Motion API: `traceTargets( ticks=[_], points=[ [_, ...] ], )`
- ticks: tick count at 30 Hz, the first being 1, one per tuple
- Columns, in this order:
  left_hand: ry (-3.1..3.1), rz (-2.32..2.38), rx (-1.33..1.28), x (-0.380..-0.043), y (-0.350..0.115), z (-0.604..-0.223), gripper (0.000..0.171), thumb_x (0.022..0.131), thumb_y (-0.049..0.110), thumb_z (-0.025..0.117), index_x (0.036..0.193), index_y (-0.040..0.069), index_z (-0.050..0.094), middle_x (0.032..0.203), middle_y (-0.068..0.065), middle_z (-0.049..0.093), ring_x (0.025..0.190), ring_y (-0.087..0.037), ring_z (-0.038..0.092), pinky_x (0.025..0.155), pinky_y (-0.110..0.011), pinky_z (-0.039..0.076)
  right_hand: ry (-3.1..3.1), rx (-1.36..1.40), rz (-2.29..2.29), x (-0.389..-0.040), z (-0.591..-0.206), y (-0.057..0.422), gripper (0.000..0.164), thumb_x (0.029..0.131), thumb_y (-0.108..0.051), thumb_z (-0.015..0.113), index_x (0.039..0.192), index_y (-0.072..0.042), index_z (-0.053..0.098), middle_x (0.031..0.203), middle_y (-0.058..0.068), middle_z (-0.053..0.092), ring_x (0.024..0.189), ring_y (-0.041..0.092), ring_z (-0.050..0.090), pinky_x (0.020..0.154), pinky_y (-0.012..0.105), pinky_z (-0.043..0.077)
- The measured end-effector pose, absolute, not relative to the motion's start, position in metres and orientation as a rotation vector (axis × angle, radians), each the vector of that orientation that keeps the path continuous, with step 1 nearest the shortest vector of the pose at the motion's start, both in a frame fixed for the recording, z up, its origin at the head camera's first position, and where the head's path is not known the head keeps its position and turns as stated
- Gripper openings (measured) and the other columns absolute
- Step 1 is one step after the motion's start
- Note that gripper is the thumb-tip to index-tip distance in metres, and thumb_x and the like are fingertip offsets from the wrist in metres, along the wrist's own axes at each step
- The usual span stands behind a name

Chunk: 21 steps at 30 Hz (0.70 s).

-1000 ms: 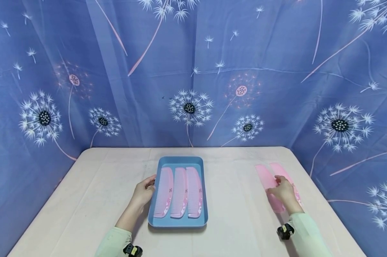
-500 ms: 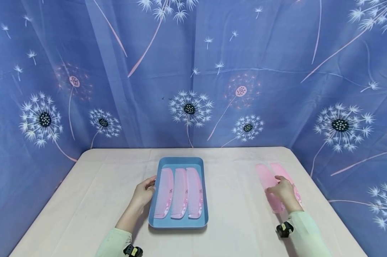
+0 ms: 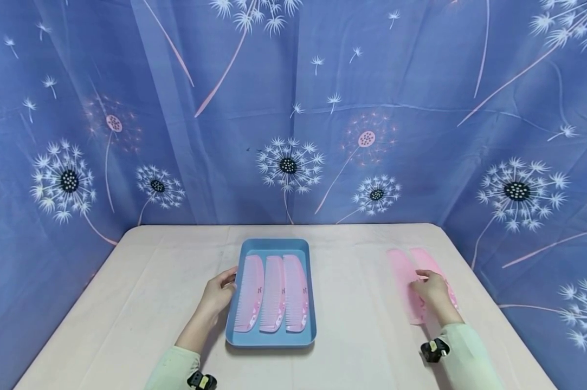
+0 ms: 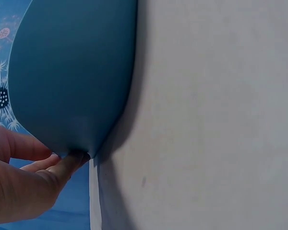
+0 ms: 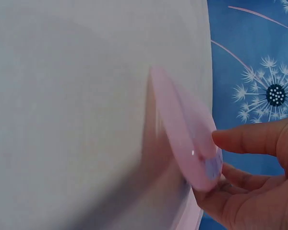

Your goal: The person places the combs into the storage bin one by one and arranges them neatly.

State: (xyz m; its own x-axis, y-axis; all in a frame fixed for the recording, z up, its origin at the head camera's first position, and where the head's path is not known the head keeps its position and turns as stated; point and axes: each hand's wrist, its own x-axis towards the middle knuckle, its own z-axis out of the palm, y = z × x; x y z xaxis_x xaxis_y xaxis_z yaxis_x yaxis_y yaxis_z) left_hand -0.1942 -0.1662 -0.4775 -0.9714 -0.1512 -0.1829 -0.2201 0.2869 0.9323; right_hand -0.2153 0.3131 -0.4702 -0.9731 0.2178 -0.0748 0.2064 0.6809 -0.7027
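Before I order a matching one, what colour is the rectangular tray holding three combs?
The rectangular tray is plain blue, best seen in the head view.

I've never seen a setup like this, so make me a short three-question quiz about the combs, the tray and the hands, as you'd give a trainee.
1. How many combs lie in the blue tray?
2. True or false: both hands are gripping combs.
3. In the head view, which way do the teeth of the combs in the tray point? A: the picture's left. B: the picture's right. C: the picture's top.

Key
1. Three.
2. False: the left hand grips the tray's edge, while the right hand pinches a loose comb.
3. A.
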Motion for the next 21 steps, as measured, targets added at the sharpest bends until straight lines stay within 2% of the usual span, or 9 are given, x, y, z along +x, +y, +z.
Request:
traceTargets(
  ticks=[3, 13, 21],
  points=[
    [2.473, 1.805, -0.356, -0.195, -0.166, -0.478, 0.051, 0.091, -0.004, 0.044, 0.141, 0.0, 0.044, 0.134, -0.026, 0.05, 0.125, -0.04, 0.047, 0.104, -0.048, 0.042, -2.845, -0.346, 1.207, -0.215, -0.471, 0.313, 0.049, 0.082, -0.005, 0.054, 0.125, 0.017, 0.049, 0.095, 0.03, 0.063, 0.069, 0.018, 0.056, 0.055, 0.023, 0.046],
    [2.47, 1.805, -0.361, -0.195, -0.166, -0.48, 0.051, 0.09, -0.003, 0.045, 0.141, 0.001, 0.044, 0.134, -0.025, 0.05, 0.124, -0.04, 0.047, 0.104, -0.048, 0.042, -2.765, -0.361, 1.386, -0.213, -0.465, 0.302, 0.048, 0.085, -0.004, 0.058, 0.126, 0.018, 0.048, 0.099, 0.031, 0.063, 0.069, 0.009, 0.055, 0.057, 0.02, 0.048],
    [2.48, 1.802, -0.354, -0.195, -0.167, -0.479, 0.051, 0.091, -0.004, 0.044, 0.141, 0.0, 0.044, 0.134, -0.026, 0.05, 0.125, -0.04, 0.047, 0.104, -0.049, 0.042, -2.736, -0.355, 1.483, -0.215, -0.464, 0.293, 0.049, 0.086, -0.003, 0.058, 0.129, 0.017, 0.046, 0.101, 0.03, 0.062, 0.069, 0.007, 0.056, 0.058, 0.019, 0.049]
  ],
)
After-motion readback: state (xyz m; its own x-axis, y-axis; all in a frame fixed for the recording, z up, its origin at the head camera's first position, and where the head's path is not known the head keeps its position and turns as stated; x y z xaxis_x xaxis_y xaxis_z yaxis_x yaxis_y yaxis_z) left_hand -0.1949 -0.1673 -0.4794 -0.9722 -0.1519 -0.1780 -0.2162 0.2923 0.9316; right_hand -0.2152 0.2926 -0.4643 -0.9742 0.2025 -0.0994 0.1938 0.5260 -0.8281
